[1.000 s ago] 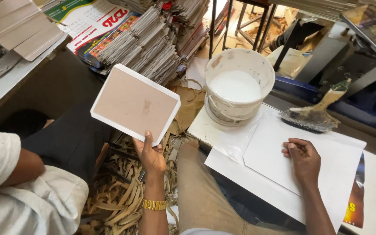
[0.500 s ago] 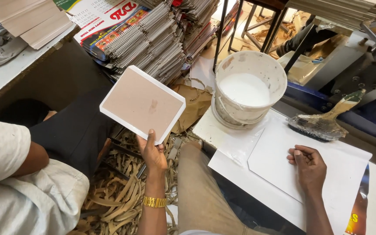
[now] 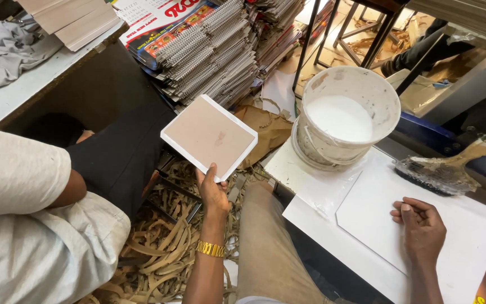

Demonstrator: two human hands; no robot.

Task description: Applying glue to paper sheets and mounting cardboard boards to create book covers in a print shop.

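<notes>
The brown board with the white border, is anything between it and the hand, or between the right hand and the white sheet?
Nothing visible does. The left hand already grips the board by its near edge, holding it up over the paper scraps. The right hand rests directly on the white sheet. The bucket and brush sit beyond it.
</notes>
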